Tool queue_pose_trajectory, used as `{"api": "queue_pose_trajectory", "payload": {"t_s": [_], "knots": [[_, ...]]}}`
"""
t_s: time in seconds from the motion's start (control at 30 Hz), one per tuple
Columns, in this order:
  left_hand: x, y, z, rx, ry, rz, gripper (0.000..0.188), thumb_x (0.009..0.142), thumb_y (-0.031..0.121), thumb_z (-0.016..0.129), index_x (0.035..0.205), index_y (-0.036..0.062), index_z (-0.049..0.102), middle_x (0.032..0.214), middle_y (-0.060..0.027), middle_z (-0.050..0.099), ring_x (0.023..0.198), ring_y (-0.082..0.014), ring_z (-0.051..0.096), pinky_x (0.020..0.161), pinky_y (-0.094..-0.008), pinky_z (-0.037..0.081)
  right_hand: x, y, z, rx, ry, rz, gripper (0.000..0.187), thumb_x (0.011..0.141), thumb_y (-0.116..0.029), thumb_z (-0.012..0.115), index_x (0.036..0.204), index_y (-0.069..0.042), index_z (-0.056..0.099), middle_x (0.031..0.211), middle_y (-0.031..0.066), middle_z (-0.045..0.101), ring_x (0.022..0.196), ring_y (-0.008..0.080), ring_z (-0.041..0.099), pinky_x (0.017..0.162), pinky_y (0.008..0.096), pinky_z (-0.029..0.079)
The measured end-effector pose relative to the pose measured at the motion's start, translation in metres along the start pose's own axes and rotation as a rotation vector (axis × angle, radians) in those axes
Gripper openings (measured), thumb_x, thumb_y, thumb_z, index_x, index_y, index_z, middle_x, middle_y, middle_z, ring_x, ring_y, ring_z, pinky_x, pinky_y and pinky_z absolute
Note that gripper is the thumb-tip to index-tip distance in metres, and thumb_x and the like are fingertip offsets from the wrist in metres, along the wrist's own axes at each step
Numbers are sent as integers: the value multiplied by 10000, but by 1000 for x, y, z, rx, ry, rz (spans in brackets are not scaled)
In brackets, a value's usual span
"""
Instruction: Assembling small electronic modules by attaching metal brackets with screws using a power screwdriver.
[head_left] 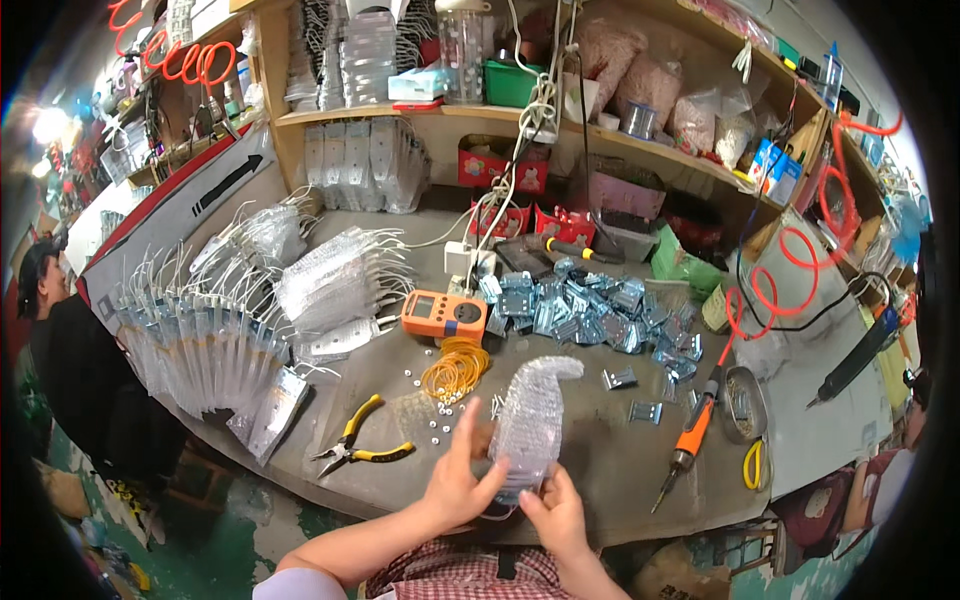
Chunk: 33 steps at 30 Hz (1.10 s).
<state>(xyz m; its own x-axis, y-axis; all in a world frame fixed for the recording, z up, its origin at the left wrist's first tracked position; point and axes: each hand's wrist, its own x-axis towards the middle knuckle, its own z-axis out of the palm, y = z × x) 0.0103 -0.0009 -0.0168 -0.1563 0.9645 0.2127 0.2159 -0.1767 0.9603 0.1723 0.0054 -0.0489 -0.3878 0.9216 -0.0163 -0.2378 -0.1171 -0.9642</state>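
In front of me a clear bubble-wrap sleeve (532,415) stands tilted up from the table edge, its top bent over to the right. Something flat shows faintly at its lower end, too veiled to name. My left hand (462,488) is at the sleeve's left side, thumb against the wrap, one finger stretched upward, the others partly hidden behind. Thumb and fingers of my right hand (556,512) pinch the sleeve's lower right edge. Close by lie yellow rubber bands (455,370), small white beads or washers (434,425) and yellow-handled pliers (360,440).
An orange multimeter (444,315) sits behind the bands. Wired, bagged parts (200,350) and wrapped bundles (340,280) fill the left. Blue-silver metal parts (600,310) are heaped centre right. An orange electric screwdriver (690,440), metal tray (742,400) and yellow-handled tool (752,465) lie right.
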Motion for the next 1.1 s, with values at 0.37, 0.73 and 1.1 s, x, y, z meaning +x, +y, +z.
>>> {"api": "queue_pose_trajectory", "payload": {"t_s": [0.37,0.73,1.1], "knots": [[-4,-19,-22,469,-114,668,224,631,61,715,849,67,662,872,-59,568,808,-226,557,699,-325,450,6,-25,-9,61,81,2,686,833,20,586,1408,-15,215,825,25,530,786,77,513,708,202,431],[5,-16,9,-556,-145,-425,396,843,193,640,1173,22,506,1090,-87,592,1012,-225,567,892,-354,438,-5,-5,-2,165,101,-114,727,815,-24,621,1396,-9,185,1127,135,558,1010,168,549,870,293,437],[67,-57,-42,743,21,345,51,710,44,654,747,32,621,791,-117,586,799,-302,571,708,-397,467,-17,-38,-66,-1130,190,-353,316,748,-7,637,1059,-14,577,998,140,601,849,294,598,760,339,478]]}}
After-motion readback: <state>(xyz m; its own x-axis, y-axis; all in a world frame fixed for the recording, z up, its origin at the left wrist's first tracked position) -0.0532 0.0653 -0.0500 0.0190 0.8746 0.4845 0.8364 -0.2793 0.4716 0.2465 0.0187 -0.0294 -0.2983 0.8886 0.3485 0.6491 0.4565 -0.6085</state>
